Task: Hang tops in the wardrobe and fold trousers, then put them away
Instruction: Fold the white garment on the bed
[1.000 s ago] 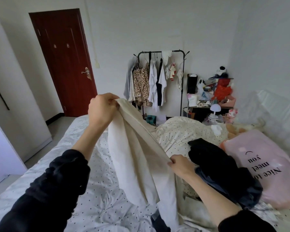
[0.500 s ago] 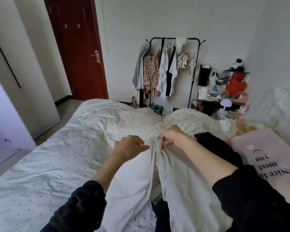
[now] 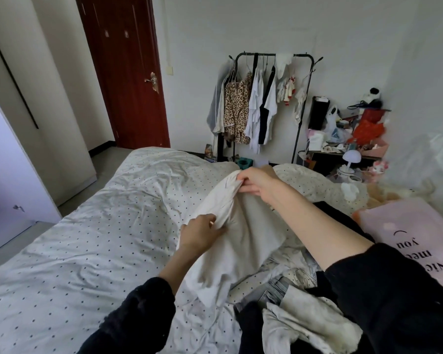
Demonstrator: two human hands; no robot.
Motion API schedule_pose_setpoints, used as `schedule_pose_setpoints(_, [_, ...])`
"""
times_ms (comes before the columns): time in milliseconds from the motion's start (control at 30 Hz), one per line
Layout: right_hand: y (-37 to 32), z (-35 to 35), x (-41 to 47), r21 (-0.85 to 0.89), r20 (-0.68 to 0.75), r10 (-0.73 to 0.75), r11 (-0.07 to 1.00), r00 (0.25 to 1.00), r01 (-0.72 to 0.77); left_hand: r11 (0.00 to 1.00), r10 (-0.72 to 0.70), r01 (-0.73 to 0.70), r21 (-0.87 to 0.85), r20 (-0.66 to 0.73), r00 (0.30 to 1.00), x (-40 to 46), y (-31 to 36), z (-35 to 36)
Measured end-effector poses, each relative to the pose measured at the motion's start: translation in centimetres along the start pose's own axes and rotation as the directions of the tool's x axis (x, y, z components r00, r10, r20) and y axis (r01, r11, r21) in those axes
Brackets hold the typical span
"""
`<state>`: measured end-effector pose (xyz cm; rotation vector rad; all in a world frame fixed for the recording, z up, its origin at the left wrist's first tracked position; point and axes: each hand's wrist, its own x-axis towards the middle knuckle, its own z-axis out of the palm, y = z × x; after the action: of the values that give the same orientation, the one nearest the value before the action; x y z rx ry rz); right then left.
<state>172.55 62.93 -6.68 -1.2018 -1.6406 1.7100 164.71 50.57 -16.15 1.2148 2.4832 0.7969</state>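
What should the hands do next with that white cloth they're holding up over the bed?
Probably lay it flat on the bed to smooth it. The right hand pinches the bunched top of the cream garment, the left hand grips its side, and the rest hangs crumpled.

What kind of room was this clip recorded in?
Most likely a home bedroom: a bed with a dotted cover fills the foreground, a clothes rack of hung garments stands at the far wall, and a cluttered side table with a small lamp sits beside it.
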Motion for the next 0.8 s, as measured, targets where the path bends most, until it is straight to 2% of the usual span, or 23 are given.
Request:
schedule_pose_setpoints(100, [-0.4, -0.1, 0.3, -0.063, 0.016, -0.114, 0.991, 0.993, 0.115, 0.999, -0.003, 0.0, -0.049, -0.054, 0.999, 0.8, 0.3, -0.3])
schedule_pose_setpoints(167, [0.2, -0.5, 0.3, -0.218, 0.066, -0.21, 0.951, 0.976, 0.219, 0.94, -0.094, 0.086, -0.33, -0.008, 0.995, 1.2, 0.8, -0.5])
schedule_pose_setpoints(233, [2.0, -1.3, -0.2, -0.42, 0.103, -0.304, 0.85, 0.947, 0.319, 0.732, -0.215, 0.214, -0.647, 0.078, 0.973, 1.7, 1.6, -1.2])
schedule_pose_setpoints(267, [3.3, -2.1, -0.5, -0.488, 0.099, -0.323, 0.808, 0.941, 0.329, 0.622, -0.273, 0.277, -0.732, 0.129, 0.953, 2.1, 2.0, -1.6])
schedule_pose_setpoints(300, [4.9, -2.8, -0.7, -0.538, 0.081, -0.319, 0.783, 0.944, 0.311, 0.526, -0.318, 0.324, -0.786, 0.171, 0.933, 2.4, 2.2, -2.2])
schedule_pose_setpoints(367, [8.1, -4.5, -1.4, -0.586, 0.056, -0.231, 0.78, 0.971, 0.219, 0.396, -0.358, 0.371, -0.84, 0.231, 0.905, 3.2, 2.9, -3.3])
schedule_pose_setpoints(433, [10.9, -6.0, -2.3, -0.477, 0.085, -0.056, 0.874, 0.995, 0.09, 0.329, -0.359, 0.372, -0.868, 0.249, 0.899, 3.8, 3.4, -4.1])
schedule_pose_setpoints(500, [12.9, -6.8, -3.1, -0.333, 0.095, 0.098, 0.941, 0.991, -0.062, 0.312, -0.36, 0.372, -0.874, 0.253, 0.898, 4.1, 3.7, -4.4])
schedule_pose_setpoints(600, [14.9, -8.3, -3.4, -0.109, 0.181, 0.278, 0.959, 0.943, -0.262, 0.294, -0.351, 0.392, -0.872, 0.283, 0.893, 4.2, 4.1, -4.5])
schedule_pose_setpoints(667, [15.7, -8.9, -3.6, -0.026, 0.238, 0.27, 0.962, 0.933, -0.272, 0.276, -0.343, 0.42, -0.865, 0.32, 0.883, 4.1, 4.4, -4.6])
schedule_pose_setpoints(800, [16.5, -7.1, -3.9, -0.045, 0.232, 0.23, 0.973, 0.945, -0.226, 0.213, -0.353, 0.456, -0.864, 0.367, 0.861, 4.3, 4.0, -5.8])
